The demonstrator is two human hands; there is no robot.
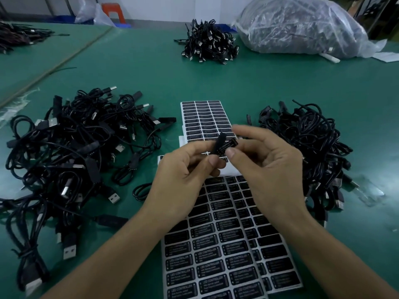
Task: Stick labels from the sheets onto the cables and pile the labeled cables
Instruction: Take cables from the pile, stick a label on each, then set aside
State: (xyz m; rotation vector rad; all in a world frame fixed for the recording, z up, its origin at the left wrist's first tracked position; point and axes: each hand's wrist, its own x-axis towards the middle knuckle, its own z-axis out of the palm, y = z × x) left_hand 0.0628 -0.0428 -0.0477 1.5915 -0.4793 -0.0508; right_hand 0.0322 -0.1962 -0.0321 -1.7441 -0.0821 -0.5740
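Label sheets (pixel 216 251) lie at lower centre. Just above them, mid-frame, the left hand (pixel 183 167) pinches a cable's black module (pixel 220 140), and the right hand (pixel 265 160) pinches a label (pixel 232 145) against it, its other fingers loosely spread. The sticking step looks under way; next the label needs pressing flat and square. Cable heaps sit at left (pixel 75 147) and right (pixel 306 147); which is labelled I cannot tell. At upper right, a clear bag (pixel 302 26) seems stuffed with cables.
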